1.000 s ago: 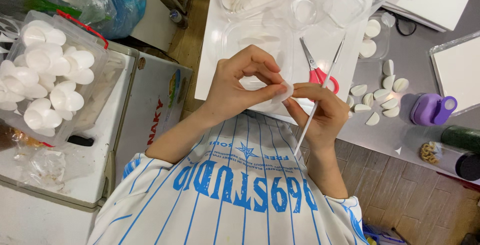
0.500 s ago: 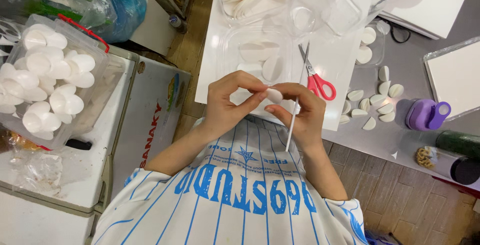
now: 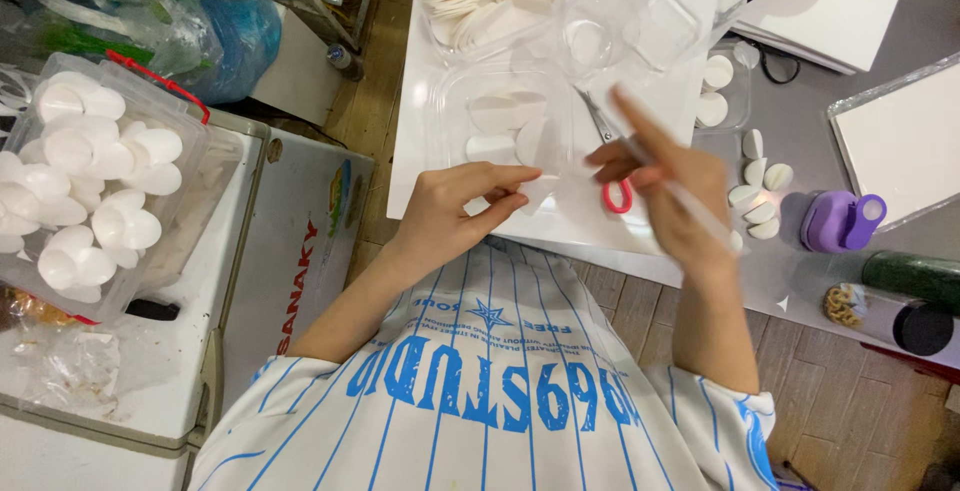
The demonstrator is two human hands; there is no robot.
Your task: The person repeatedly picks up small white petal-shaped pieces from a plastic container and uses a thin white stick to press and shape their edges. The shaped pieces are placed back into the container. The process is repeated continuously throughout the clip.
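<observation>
Two hands at work over the table (image 3: 440,166): left hand (image 3: 455,213) pinches a small white petal piece (image 3: 537,194), right hand (image 3: 668,186) grips a thin white stick (image 3: 700,216). Assembly step, apparently; next, bring stick and petal together carefully.

Bare white board (image 3: 560,226) is left at frame centre between the two hands. Passage upward is blocked by a clear tray (image 3: 500,121), red-handled scissors (image 3: 612,166) and stacked clear containers (image 3: 640,26); rightward, white pieces (image 3: 760,186) are scattered.
</observation>
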